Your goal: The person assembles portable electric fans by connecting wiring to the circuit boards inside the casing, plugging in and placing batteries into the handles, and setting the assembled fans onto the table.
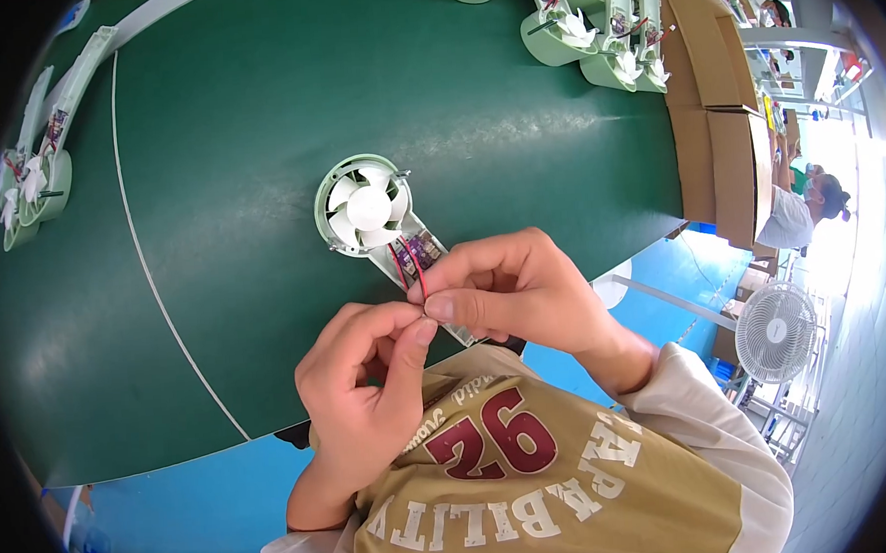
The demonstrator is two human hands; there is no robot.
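Observation:
A pale green fan housing [324, 215] lies near the table's front edge, its handle pointing toward me. White fan blades [368, 208] sit in its round head. In the handle's open channel shows a purple circuit board [417, 251], with thin red and dark wires [419, 265] running up from it. My left hand [363, 366] pinches the wire ends between thumb and forefinger. Fingertip to fingertip with it, my right hand [509, 291] grips the same wires above the handle. The wire tips are hidden by the fingers.
The green table [235, 137] bears more open fan housings [556, 38] at the far right and others [48, 187] at the far left. A cardboard box [709, 102] stands along the right edge. Beyond are a white standing fan [775, 331] and a seated person [805, 212].

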